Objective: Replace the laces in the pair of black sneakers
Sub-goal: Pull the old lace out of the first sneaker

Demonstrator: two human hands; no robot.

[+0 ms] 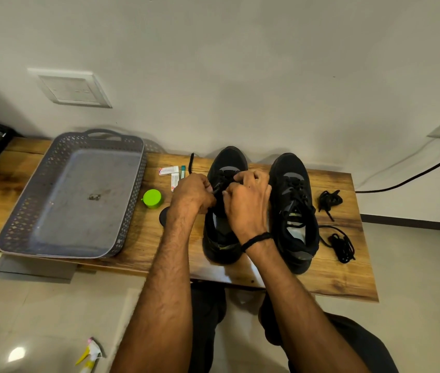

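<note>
Two black sneakers stand side by side on the wooden table [342, 275], toes toward the wall. Over the left sneaker [228, 160], my left hand [193, 193] and my right hand [248, 203] sit close together, each pinching a black lace [191, 162] at the eyelets. One end of that lace trails up past my left hand toward the wall. The right sneaker [293, 208] is laced and untouched. Two loose black laces lie to its right: one bundle [329, 200] farther back, another [342, 246] nearer the front edge.
A grey perforated tray [51, 162] fills the table's left part. Between it and the sneakers lie a green lid [152, 199], small white boxes [170, 172] and a dark round object [163, 216]. A black cable [415, 173] runs along the wall at right.
</note>
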